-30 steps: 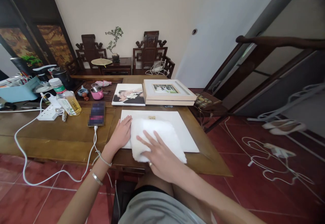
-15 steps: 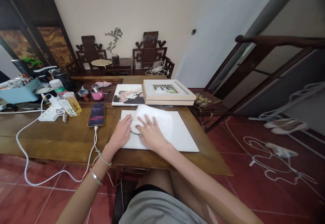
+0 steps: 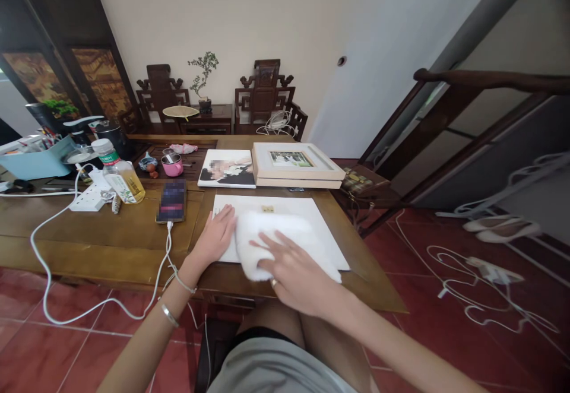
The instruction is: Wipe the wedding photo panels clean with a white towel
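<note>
A white rectangular panel, like a photo album or board [image 3: 327, 244], lies flat near the table's front edge. On its left part rests my left hand [image 3: 217, 233], palm down, its fingers extended. My right hand [image 3: 289, 268] presses a fluffy white cloth [image 3: 253, 235] against the panel's front middle, fingers spread on top and thumb bent at the cloth's edge. The cloth overhangs the panel's front edge and hides much of its surface. A small gold patch [image 3: 268, 209] shows on the panel just behind the cloth.
Behind the panel lie a photo-covered album [image 3: 227, 176] and stacked picture frames [image 3: 307, 182]. To the left are a phone [image 3: 171, 201] on a charging cable, a pink cup [image 3: 173, 166], a drink bottle [image 3: 120, 176] and a power strip [image 3: 86, 198].
My right hand has moved the cloth toward me and to the right, uncovering the gold patch. The left hand stays almost in place on the panel.
</note>
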Motion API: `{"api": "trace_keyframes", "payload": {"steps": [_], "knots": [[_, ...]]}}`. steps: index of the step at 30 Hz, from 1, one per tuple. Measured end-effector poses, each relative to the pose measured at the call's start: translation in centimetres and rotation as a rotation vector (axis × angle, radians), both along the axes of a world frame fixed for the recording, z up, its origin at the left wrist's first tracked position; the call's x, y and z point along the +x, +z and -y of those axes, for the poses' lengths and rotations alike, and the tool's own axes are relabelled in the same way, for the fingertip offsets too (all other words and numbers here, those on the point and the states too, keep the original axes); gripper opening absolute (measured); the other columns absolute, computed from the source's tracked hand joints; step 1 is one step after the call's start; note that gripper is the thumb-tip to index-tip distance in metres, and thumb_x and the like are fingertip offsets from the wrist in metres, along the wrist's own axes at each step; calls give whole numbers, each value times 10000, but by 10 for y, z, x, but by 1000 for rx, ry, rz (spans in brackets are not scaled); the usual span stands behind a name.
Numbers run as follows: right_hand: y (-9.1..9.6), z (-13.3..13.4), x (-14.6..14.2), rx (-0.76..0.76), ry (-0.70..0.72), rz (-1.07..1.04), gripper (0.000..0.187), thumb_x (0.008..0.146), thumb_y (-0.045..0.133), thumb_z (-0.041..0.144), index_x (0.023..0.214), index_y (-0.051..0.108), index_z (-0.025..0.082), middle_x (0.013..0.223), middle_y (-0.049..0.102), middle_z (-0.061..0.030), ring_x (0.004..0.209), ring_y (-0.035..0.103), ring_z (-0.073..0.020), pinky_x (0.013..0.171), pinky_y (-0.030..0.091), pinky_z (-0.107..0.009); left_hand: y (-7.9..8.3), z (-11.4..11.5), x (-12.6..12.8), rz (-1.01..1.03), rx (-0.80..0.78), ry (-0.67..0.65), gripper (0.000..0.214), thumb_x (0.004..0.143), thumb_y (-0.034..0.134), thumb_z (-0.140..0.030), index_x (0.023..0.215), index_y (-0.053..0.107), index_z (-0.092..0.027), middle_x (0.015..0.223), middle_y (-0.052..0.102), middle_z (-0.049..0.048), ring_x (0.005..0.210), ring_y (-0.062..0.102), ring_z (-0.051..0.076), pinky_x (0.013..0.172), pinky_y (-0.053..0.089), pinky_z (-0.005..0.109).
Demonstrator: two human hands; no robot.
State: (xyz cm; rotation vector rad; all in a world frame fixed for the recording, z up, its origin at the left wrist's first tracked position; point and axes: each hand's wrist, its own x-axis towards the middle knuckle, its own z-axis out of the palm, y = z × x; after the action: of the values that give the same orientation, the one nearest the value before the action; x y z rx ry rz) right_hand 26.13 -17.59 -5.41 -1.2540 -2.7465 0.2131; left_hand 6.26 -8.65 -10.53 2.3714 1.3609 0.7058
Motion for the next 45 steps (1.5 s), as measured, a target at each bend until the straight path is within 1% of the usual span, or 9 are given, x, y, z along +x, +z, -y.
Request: {"api": "trace_keyframes", "payload": {"steps": [6,11,15,19,23,32,38,42,45], "knots": [[0,-78,1,-11,-176,-61,440,739,391,51,1118,600,128,1243,590,-141,1298,381,-254,1061,262,-429,-1,-1,0,-95,38,-19,390,958,279,-272,1275,485,-176,1408,440,102,1349,328,225,1107,198,521],[8,-134,-43,-41,-115,-102,416,778,368,83,1102,614,171,1188,637,-57,1081,565,-223,906,392,-291,1,-2,-2,-101,84,-40,348,921,360,-220,1226,526,-194,1361,490,103,1296,399,261,1092,215,540],[12,-149,-73,-59,-86,-93,377,762,407,107,1043,648,178,1135,664,-60,1010,593,-237,824,415,-276,2,-3,-3,-89,120,-51,296,904,386,-211,1107,598,-170,1194,603,118,1191,494,274,1074,269,514],[10,-145,-57,-63,-123,-92,409,777,398,126,1115,617,194,1145,656,-63,1018,586,-242,800,422,-281,0,-2,-3,-95,92,-41,334,910,372,-214,1191,550,-179,1295,543,117,1252,444,268,1086,226,540],[5,-133,-4,-59,-188,-90,446,767,364,94,1133,604,183,1144,652,-67,1043,568,-240,856,410,-296,-3,-2,-2,-113,45,-27,392,916,359,-222,1289,468,-167,1415,425,118,1344,331,244,1104,188,538],[-20,-99,98,7,-366,-64,428,788,318,99,1118,588,132,1177,624,-121,1178,502,-267,1015,325,-437,-4,-1,-3,-128,39,-21,403,930,327,-239,1307,448,-163,1434,399,111,1365,294,211,1121,175,498],[-30,-61,114,96,-176,-70,357,681,399,52,941,609,178,1359,494,-109,1339,318,-255,1098,218,-511,-4,-2,-3,-148,27,-3,442,940,288,-249,1362,378,-149,1473,332,108,1383,248,200,1127,175,469],[-29,-19,113,88,-84,-116,303,633,401,33,823,589,177,1462,335,-123,1359,274,-240,1126,178,-500,-5,-3,-3,-176,24,-1,445,943,277,-257,1361,380,-147,1473,330,106,1390,227,201,1129,169,461],[-28,-12,113,71,-77,-115,294,605,401,21,777,580,179,1468,322,-119,1364,261,-237,1132,172,-493,-5,-4,-3,-186,27,-5,440,941,285,-258,1358,385,-160,1469,339,103,1384,245,203,1126,172,469]]}}
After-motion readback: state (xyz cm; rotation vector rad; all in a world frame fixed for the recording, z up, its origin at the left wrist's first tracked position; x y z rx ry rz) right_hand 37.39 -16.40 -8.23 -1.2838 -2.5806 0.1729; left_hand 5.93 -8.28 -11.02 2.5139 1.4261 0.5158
